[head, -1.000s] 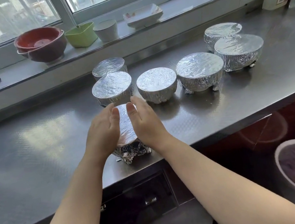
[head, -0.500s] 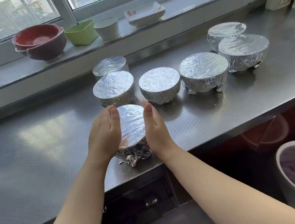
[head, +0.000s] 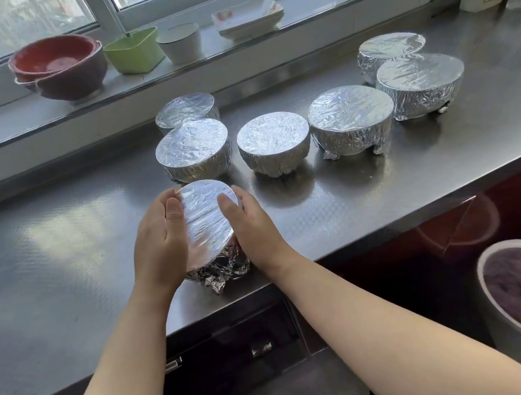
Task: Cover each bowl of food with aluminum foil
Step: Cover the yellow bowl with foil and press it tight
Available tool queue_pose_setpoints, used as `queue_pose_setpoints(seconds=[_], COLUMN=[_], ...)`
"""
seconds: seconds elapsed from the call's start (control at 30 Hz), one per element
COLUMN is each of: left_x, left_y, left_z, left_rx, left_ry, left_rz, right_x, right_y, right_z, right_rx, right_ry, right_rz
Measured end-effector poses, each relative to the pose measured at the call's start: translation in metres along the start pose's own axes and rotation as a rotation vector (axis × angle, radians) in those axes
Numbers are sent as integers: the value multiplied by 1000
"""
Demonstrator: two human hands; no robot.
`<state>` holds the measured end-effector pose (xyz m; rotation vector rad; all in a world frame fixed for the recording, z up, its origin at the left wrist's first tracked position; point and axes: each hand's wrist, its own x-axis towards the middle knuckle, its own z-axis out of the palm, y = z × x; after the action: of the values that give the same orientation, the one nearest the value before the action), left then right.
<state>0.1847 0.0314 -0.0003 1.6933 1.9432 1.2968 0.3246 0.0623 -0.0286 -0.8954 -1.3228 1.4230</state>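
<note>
A foil-wrapped bowl (head: 209, 222) sits near the front edge of the steel bench (head: 53, 254). The left hand (head: 160, 246) and right hand (head: 251, 225) cup its sides, fingers gently curved against the foil. Six more foil-covered bowls (head: 274, 142) stand behind it; uncovered dishes (head: 58, 67) line the windowsill (head: 322, 2)

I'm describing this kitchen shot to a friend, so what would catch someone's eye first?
First, the two hands at the counter's front edge: the left hand and right hand cup the sides of a foil-covered bowl. Behind it, six more foil-wrapped bowls gleam on the steel counter. On the windowsill, a stack of red bowls stands out at the left.
</note>
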Motion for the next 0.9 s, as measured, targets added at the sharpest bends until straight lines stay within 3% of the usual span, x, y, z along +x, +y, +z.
queue_pose_setpoints(seconds=[0.33, 0.6, 0.9], left_x=[-6, -6, -3], left_y=[-19, -20, -16], left_z=[0, 0, 2], left_rx=[-190, -272, -180], left_ry=[81, 96, 97], left_rz=[-85, -121, -70], right_x=[15, 22, 30], right_y=[0, -16, -17], right_z=[9, -3, -7], right_rx=[120, 14, 3], right_ry=[-108, -259, -293], right_rz=[206, 329, 496])
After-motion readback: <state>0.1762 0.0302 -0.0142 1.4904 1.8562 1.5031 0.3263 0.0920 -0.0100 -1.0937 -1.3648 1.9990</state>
